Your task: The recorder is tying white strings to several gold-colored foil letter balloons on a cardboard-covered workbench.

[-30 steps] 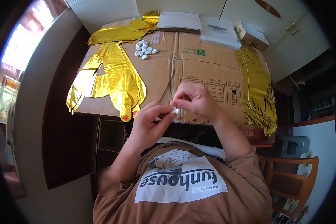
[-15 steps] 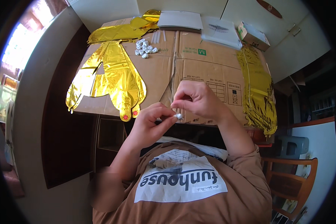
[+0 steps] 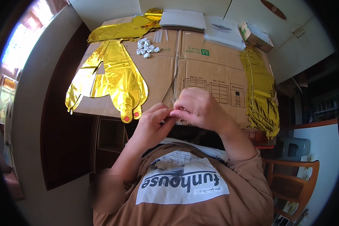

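In front of my chest, at the near edge of the cardboard, both hands meet with their fingertips touching. My left hand (image 3: pixel 154 122) is closed in a pinch; the small white bundle seen in it a moment ago is now hidden behind the fingers. My right hand (image 3: pixel 199 109) is also closed, thumb against curled forefinger, and whatever it grips is too small to make out. Beyond them lies a pile of small white bundles (image 3: pixel 146 48). Left of the hands, flat gold foil balloons (image 3: pixel 116 71) are spread out, one tail hanging over the near edge.
Flattened cardboard (image 3: pixel 211 67) covers the table. More gold foil (image 3: pixel 258 90) lies along its right side, another gold piece (image 3: pixel 111 32) at the far left. Clear thin strips (image 3: pixel 160 36), a stack of white sheets (image 3: pixel 182 19), a clear packet (image 3: pixel 224 32) and a small box (image 3: pixel 257 37) sit farther back.
My right hand has come down and slightly nearer, its fingertips now against those of my left hand. The white bundle at the left fingertips has gone out of sight.
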